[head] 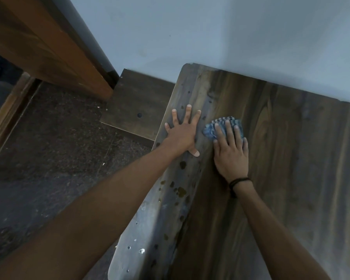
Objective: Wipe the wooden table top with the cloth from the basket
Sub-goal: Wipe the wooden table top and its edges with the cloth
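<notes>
While the right hand (pixel 230 156) lay flat with straight fingers, pressing the blue cloth (pixel 210 131) onto the wooden surface (pixel 291 158), the left hand (pixel 181 134) rested just beside it. Its fingers were spread on the pale strip along the surface's left edge. Neither of the hands pinched anything. The cloth sat bunched under the right fingers, near the far left corner and short of the wall (pixel 210 37). Dark spots (pixel 181 190) ran along that left strip toward the person, so the remaining work probably lay nearward and left of the cloth. Much of the cloth was hidden beneath the fingers. The surface's right side and near end were cut off, and no basket was in view.
</notes>
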`<action>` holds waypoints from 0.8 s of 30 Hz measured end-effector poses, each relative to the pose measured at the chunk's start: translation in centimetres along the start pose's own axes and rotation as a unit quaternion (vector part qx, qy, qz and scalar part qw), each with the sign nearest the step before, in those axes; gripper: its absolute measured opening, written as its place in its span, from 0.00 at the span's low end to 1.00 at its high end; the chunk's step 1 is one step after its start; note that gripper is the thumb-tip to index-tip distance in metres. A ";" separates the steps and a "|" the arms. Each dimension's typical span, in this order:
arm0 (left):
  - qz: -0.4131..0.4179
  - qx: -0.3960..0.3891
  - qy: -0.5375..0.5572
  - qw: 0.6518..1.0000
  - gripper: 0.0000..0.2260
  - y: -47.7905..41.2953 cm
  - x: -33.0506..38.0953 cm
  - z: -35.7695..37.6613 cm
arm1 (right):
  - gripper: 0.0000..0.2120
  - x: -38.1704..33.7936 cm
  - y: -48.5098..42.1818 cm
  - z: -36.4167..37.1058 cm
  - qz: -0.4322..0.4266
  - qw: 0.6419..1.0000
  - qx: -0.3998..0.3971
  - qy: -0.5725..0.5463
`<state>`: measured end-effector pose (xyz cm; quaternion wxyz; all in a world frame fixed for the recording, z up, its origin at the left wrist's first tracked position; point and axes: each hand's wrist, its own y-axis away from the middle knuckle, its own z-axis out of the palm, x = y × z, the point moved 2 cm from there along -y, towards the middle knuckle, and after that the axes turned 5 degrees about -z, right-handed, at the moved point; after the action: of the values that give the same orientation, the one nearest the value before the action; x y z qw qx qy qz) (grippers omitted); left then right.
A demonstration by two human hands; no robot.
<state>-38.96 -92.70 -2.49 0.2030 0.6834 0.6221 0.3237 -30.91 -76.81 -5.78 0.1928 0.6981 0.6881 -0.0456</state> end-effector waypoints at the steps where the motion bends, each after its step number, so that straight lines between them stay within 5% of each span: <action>1: 0.003 0.002 -0.002 1.000 0.65 0.0 0.0 0.0 | 0.25 0.6 -1.6 -0.5 0.002 1.000 0.004 0.001; 7: 0.012 0.001 -0.001 1.000 0.64 0.6 -0.3 -0.2 | 0.26 1.6 -12.5 -3.4 0.037 0.998 0.011 -0.050; 16: 0.035 0.001 -0.076 0.997 0.65 2.7 -3.4 -0.3 | 0.25 -0.3 3.6 1.2 0.056 0.998 0.028 -0.008; 24: 0.039 -0.029 -0.144 0.988 0.68 3.4 -4.3 1.8 | 0.26 -0.8 -9.5 -2.2 0.005 1.000 0.011 -0.027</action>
<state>-35.31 -97.16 -2.25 0.2975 0.7404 0.5496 0.2475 -40.69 -77.00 -5.46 0.2041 0.7023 0.6783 -0.0714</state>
